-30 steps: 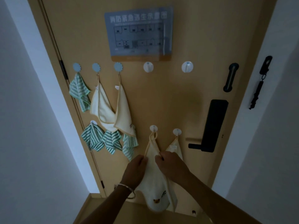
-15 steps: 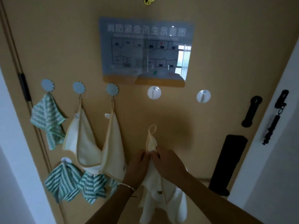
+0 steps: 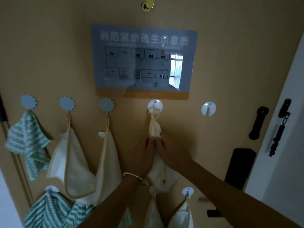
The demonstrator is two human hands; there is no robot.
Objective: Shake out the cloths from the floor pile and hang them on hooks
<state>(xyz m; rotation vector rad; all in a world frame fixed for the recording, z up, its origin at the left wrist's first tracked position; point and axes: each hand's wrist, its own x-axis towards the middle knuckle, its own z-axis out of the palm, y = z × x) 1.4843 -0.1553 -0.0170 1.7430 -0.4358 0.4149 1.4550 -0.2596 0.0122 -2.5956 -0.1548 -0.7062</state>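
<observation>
The cloth (image 3: 154, 129) hangs on the hook (image 3: 155, 106) below the sign (image 3: 143, 63), left of another hook (image 3: 208, 109).

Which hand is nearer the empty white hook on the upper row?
Right. The right hand grips the cream cloth below and left of the empty hook; the left hand grips it farther left.

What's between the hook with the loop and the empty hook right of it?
Bare door only, between looped hook and empty hook, head view.

Left hand (image 3: 144, 155) and right hand (image 3: 172, 153) pinch one cloth (image 3: 154, 129).
</observation>
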